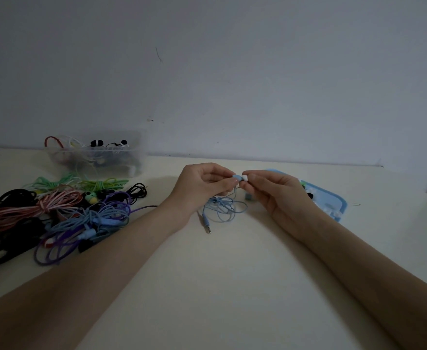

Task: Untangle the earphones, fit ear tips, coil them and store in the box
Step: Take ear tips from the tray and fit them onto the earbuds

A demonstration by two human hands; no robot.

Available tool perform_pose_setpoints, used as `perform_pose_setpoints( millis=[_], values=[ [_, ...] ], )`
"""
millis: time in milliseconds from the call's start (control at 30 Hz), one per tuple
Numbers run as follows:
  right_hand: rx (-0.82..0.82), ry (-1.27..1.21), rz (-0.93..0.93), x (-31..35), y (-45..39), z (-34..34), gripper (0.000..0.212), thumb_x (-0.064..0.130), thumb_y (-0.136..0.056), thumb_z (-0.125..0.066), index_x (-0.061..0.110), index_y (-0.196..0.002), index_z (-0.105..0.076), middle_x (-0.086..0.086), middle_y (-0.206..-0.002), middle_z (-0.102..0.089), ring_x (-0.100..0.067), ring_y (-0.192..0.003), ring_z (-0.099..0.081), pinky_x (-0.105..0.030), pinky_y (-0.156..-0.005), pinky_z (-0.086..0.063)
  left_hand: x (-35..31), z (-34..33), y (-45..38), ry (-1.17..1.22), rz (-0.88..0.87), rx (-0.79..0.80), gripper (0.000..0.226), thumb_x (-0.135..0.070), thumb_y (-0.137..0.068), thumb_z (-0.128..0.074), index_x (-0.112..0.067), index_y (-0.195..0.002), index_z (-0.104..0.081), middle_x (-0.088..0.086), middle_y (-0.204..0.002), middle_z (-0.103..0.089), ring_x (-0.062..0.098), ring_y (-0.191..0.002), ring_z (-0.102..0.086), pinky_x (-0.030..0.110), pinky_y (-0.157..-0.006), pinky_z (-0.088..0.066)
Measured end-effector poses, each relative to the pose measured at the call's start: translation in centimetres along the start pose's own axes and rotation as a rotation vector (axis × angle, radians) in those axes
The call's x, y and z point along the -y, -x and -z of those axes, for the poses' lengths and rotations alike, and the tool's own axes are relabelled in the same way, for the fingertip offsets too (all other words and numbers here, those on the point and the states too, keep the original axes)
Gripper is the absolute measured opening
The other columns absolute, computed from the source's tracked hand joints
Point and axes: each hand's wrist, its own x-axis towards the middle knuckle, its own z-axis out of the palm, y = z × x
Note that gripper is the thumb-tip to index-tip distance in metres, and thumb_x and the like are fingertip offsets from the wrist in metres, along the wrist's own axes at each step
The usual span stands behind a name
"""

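Observation:
My left hand (204, 184) pinches a light blue earbud (237, 177) above the table. My right hand (273, 190) pinches a white ear tip (245, 178) pressed against the earbud's end. The blue earphone cable (223, 207) hangs from the earbud and lies in loose loops on the table below both hands, its jack plug (207, 226) pointing toward me. The second blue earbud (248, 197) rests on the table beside my right palm. A clear plastic box (93, 157) with several coiled earphones stands at the back left.
A tangled heap of earphones (63, 213) in black, pink, purple, blue and green covers the table's left side. A light blue tray (333, 200) holding small ear tips lies behind my right hand. A wall rises behind the table.

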Motion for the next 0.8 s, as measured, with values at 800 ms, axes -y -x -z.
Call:
perform_pose_setpoints(
  millis=[800],
  values=[
    [0.038,0.162,0.034,0.04,0.21,0.08,0.012,-0.007,-0.085,-0.053,-0.008,-0.086,-0.065,-0.008,-0.075,-0.072,-0.011,-0.073,-0.069,-0.015,-0.073,-0.054,0.42,0.05,-0.12,-0.040,-0.037,0.058,0.009,-0.005,-0.074,-0.073,-0.005,-0.079,-0.067,-0.001,-0.071,-0.070,0.005,-0.064,-0.064,0.014,-0.064,-0.050]
  ],
)
